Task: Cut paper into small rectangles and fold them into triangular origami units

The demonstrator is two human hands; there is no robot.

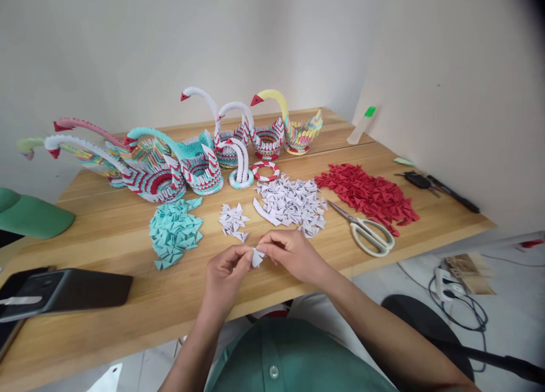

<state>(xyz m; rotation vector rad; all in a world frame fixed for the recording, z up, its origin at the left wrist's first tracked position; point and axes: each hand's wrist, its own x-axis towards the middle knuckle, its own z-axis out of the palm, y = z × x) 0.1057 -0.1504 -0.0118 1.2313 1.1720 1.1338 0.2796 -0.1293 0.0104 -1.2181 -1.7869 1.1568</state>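
Small white folded paper pieces (257, 258) are pinched between my two hands, close to the table's front edge. My left hand (225, 273) grips them from the left with thumb and index finger. From the right, the fingertips of my right hand (293, 253) press on the same pieces. How many pieces are joined there I cannot make out. Just beyond my hands lie a small heap of white paper pieces (233, 220), a curved white paper strip (264, 213) and a larger white heap (293, 202).
Teal pieces (175, 230) lie left, red pieces (370, 193) right, with scissors (368, 230) in front. Several folded-paper swans (157, 179) and a red-white ring (265, 171) stand behind. A dark box-shaped device (80, 293) and a green object (34, 213) are at left; keys (419, 180) lie right.
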